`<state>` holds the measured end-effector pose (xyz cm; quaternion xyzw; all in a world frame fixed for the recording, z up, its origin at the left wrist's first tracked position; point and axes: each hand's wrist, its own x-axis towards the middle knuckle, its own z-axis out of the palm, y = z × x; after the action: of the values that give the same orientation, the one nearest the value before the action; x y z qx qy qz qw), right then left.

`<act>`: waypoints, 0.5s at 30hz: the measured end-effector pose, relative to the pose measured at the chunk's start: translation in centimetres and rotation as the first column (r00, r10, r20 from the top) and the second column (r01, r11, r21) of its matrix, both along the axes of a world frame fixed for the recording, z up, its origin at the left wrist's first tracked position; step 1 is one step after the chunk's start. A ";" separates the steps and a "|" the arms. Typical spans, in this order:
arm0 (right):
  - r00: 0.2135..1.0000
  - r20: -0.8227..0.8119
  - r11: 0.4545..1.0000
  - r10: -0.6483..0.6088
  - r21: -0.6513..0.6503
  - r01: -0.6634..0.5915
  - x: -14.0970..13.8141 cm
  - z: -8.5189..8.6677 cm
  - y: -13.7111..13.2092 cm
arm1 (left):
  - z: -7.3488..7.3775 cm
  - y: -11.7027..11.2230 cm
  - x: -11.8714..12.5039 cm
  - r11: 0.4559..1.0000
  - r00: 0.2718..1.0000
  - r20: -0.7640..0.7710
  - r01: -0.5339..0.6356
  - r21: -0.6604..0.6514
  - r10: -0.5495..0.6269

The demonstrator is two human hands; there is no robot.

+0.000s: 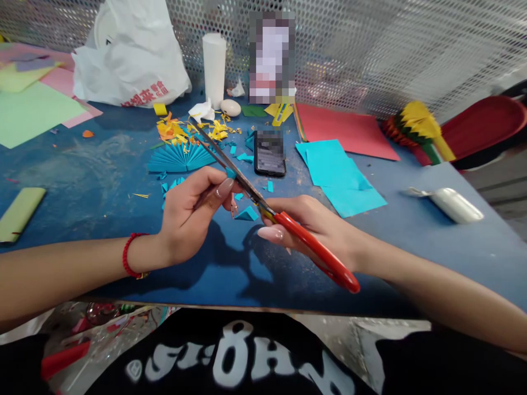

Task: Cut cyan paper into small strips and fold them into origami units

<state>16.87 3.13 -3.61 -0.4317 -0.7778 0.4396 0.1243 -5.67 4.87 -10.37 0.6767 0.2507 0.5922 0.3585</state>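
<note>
Red-handled scissors [265, 207] clamped in my right hand [325, 225], blades slightly apart; left hand [189, 216] pinches teal paper scrap [230, 173] against them, above blue surface [102, 181]. I'd seat paper deep, fingertips clear.

Upper centre, against the mesh: upright object [272, 57] is pixelated, so I cannot tell what it is.

Just below it: phone [269, 153], screen blurred, nothing readable.

Left hand [187, 219]: only a sliver of the blue scrap [230, 173] shows at the fingertips. The rest is covered by the thumb and the scissors [296, 233].

Right hand [325, 227]: fingers tucked behind the red handles. Cannot tell whether they pass through the loops.

Right edge: red tray [486, 123] is cut off by the frame.

Upper left: green sheet [28, 112] runs out of the frame.

Top: white bag [132, 55] is cropped.

Lower left, under the table [102, 181]: clutter [94, 329] too blurred to name.

Both forearms leave the frame at the sides.
</note>
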 end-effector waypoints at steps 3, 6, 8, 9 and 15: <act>1.000 0.004 1.000 0.000 0.002 0.000 0.1 0.0 0.1 | 0.0 0.1 -0.1 1.000 1.000 0.000 0.011 0.013 -0.011; 1.000 0.002 0.999 0.006 0.038 -0.006 0.4 -0.2 0.3 | 0.0 0.0 -0.1 1.000 0.999 -0.029 -0.015 0.009 0.015; 1.000 0.008 0.998 0.006 0.055 -0.007 0.5 -0.4 0.3 | 0.0 -0.1 -0.2 0.999 0.999 -0.044 -0.032 -0.001 0.032; 1.000 0.011 0.999 0.006 0.053 -0.006 0.6 -0.5 0.3 | 0.0 -0.1 -0.1 1.000 0.999 -0.039 -0.031 -0.003 0.031; 1.000 -0.011 1.000 0.008 0.023 -0.008 0.4 -0.5 0.4 | 0.0 -0.2 -0.1 0.999 0.999 -0.002 -0.039 -0.025 0.039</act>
<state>17.31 3.49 -4.09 -0.4247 -0.7838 0.4334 0.1321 -5.76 4.65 -10.39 0.6675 0.2717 0.5955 0.3549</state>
